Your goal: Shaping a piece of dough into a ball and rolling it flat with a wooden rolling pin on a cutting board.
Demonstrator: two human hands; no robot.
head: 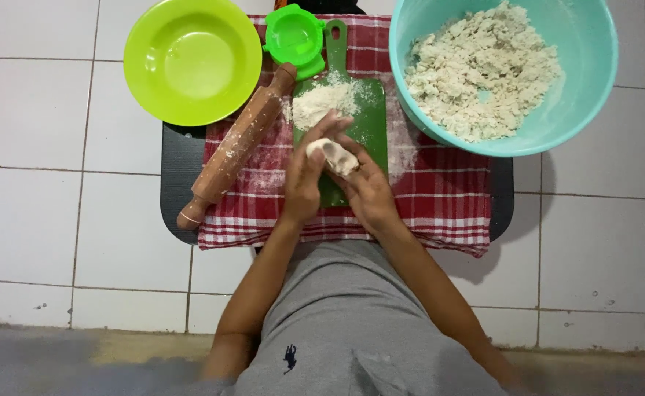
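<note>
A small lump of pale dough (pixel 335 155) is held between both hands above a green cutting board (pixel 370 125). My left hand (pixel 304 176) presses on it from the left with the thumb on top. My right hand (pixel 366 187) cups it from below and the right. A heap of flour (pixel 321 101) lies on the board's far end. A wooden rolling pin (pixel 236 147), dusted with flour, lies slanted to the left of the board.
A teal bowl (pixel 590 81) of crumbly dough stands at the far right. A lime green bowl (pixel 192 59) and a green dumpling press (pixel 293 37) sit at the far left. All rest on a red checked cloth (pixel 440 198) over a dark tray (pixel 179 176) on white tiles.
</note>
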